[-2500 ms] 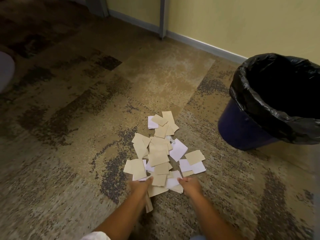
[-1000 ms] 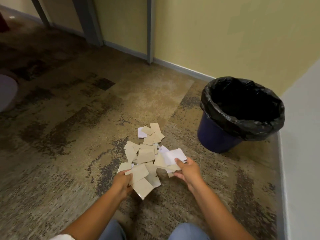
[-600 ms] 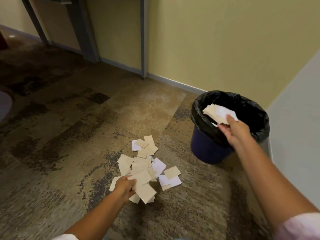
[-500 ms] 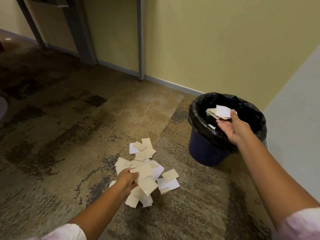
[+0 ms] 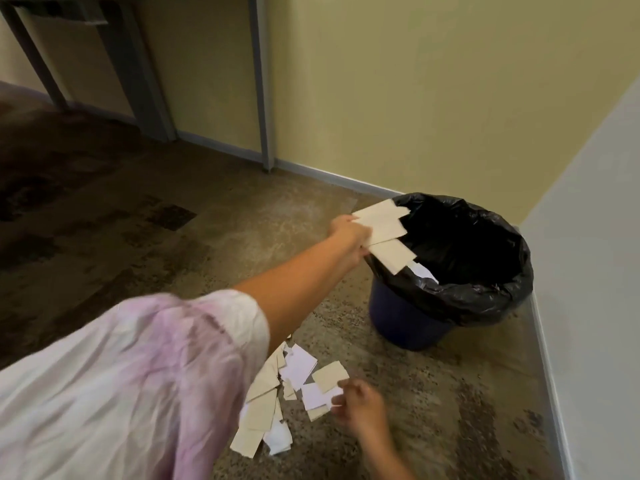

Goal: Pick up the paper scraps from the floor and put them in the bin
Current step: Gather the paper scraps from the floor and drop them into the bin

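Observation:
My left hand (image 5: 349, 237) reaches across to the bin's left rim, shut on a bunch of tan paper scraps (image 5: 384, 230) that stick out over the opening. The dark blue bin (image 5: 408, 327) wears a black liner (image 5: 485, 292); a white scrap (image 5: 420, 271) shows just inside it. My right hand (image 5: 360, 407) is low over the carpet, its fingers closing on the right edge of the scrap pile (image 5: 298, 386). The pile of tan and white squares lies on the carpet, partly hidden behind my left sleeve.
The bin stands in a corner between a yellow wall (image 5: 433, 98) and a pale wall (image 5: 595, 271) on the right. Grey metal legs (image 5: 263, 81) rise along the yellow wall to the left. Patterned brown carpet (image 5: 138, 220) spreads out leftward.
My right hand let its scraps fall into the bin and came back down to the pile. My left hand lifted a bunch of scraps from the floor and carried them to the bin's rim.

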A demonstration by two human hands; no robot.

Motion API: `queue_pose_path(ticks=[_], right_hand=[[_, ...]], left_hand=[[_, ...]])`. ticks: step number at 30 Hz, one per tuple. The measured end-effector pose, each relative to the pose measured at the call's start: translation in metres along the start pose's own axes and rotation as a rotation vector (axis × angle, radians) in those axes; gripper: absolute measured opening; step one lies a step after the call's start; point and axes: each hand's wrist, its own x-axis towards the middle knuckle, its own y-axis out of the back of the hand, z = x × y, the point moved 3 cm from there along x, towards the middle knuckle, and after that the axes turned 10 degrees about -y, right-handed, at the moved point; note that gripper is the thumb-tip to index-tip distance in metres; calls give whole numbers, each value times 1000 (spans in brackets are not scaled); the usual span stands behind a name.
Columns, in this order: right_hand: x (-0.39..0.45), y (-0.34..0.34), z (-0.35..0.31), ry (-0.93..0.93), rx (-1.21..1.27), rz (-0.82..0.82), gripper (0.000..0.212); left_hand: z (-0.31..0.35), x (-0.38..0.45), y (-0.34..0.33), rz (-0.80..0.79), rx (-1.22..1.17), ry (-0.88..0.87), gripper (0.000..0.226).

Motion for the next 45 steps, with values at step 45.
queue_pose_path(ticks=[45], right_hand=[[141, -54, 33, -144, -632, 297, 67]], left_hand=[[-279, -57, 302, 705, 692, 592, 91]])
